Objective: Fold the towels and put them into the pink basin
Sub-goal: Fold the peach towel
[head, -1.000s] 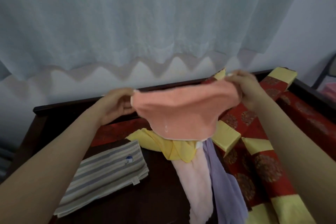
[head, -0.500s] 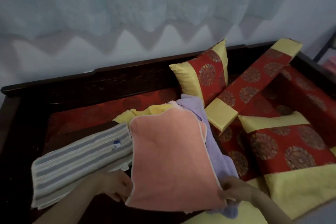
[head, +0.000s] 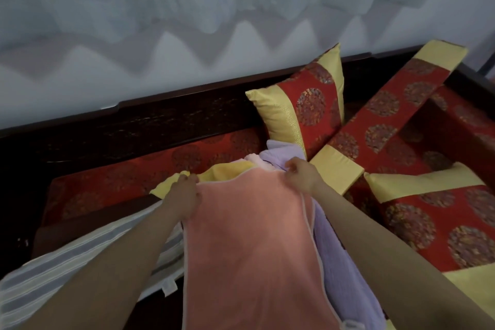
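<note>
The peach towel (head: 249, 249) lies spread over the other towels, its long axis running from the person toward the upright cushion (head: 302, 112). At the towel's far edge, the left hand (head: 184, 195) pinches one corner and the right hand (head: 301, 175) the other, fingers closed on cloth. No pink basin shows.

The spread towel (head: 249, 244) is salmon pink with a pale edge. Beside it lie a lilac towel (head: 337, 257), a yellow one (head: 227, 171) and a grey-and-white striped one (head: 67, 273). The cushions (head: 308, 107) are red with round, perhaps golden, medallions — yellow-banded — on dark wood.
</note>
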`<state>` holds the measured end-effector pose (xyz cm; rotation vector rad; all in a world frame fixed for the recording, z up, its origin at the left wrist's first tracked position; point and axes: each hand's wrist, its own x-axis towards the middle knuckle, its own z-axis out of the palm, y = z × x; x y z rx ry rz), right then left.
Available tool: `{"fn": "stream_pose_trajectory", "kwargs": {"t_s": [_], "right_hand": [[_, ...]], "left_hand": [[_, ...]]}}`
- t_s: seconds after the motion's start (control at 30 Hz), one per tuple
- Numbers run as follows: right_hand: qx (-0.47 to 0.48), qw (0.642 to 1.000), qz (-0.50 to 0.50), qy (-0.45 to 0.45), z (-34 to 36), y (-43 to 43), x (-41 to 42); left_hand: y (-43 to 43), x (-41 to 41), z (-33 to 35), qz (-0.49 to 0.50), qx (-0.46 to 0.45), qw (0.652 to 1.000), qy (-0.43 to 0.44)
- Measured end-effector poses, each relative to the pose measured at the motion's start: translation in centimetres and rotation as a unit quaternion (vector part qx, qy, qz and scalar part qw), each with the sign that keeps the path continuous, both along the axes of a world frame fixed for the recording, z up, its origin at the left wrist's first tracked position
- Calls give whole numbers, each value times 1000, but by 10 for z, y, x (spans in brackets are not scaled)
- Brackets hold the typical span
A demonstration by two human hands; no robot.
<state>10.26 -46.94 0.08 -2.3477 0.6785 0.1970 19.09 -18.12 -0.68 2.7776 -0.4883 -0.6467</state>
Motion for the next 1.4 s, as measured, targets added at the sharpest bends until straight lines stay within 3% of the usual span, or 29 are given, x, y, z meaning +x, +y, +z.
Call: {"fn": "stream_pose_trajectory", "kwargs": {"t_s": [0.1, 0.3, 0.47, 0.6, 0.7, 0.77, 0.87, 1.03, 1.13, 1.27, 1.4], "right_hand": [[-16, 999, -2, 41, -21, -3, 16], [24, 999, -15, 36, -29, -9, 25], [5, 996, 48, -79, 9, -16, 2], [180, 964, 104, -163, 56, -14, -56], [354, 917, 149, -109, 82, -12, -104], [411, 895, 161, -67, 80, -15, -125], [377, 918, 103, -68, 53, -22, -137], [203, 973, 19, -105, 10, -35, -122], [190, 969, -55, -150, -1, -34, -108], [246, 934, -179, -189, -11, -30, -85], [222, 957, -161, -97, -20, -25, -65]], "left_hand": [[-1, 8, -13, 19, 28, 999, 28], [1, 19, -6, 84, -33, 993, 78], [11, 20, 21, 30, -63, 986, 151], [27, 11, 52, 28, -197, 956, 215], [40, -3, 71, 13, -271, 901, 340], [44, -7, 73, -2, -263, 880, 396], [41, -7, 62, -16, -221, 907, 358], [14, -6, 40, 9, -233, 947, 221], [1, -4, 30, 17, -255, 955, 154], [-15, 10, 14, 132, -272, 946, 119], [-22, 20, 2, 181, -221, 942, 179]]}}
